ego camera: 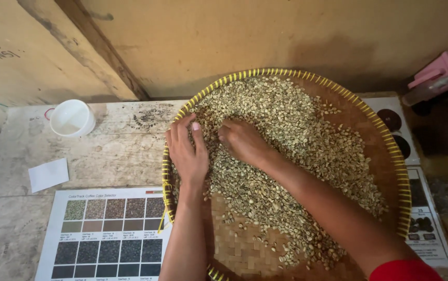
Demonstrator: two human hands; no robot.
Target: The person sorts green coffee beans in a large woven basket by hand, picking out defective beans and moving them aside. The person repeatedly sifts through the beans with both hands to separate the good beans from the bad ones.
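Observation:
A round woven bamboo tray (pixel 390 151) with a yellow rim holds a wide spread of pale green unroasted coffee beans (pixel 286 119). My left hand (pixel 187 151) lies palm down on the beans at the tray's left edge, fingers together and reaching toward the middle. My right hand (pixel 242 140) rests beside it in the bean pile, fingers curled down into the beans; whether it holds any is hidden. The two hands almost touch.
The tray sits on a worn wooden table (pixel 114 151). A white cup (pixel 71 118) stands at the back left, a small white paper (pixel 48 174) in front of it. A printed colour chart (pixel 109 234) lies at the front left, more printed sheets (pixel 427 218) under the tray's right side. A pink object (pixel 437 73) is at the far right.

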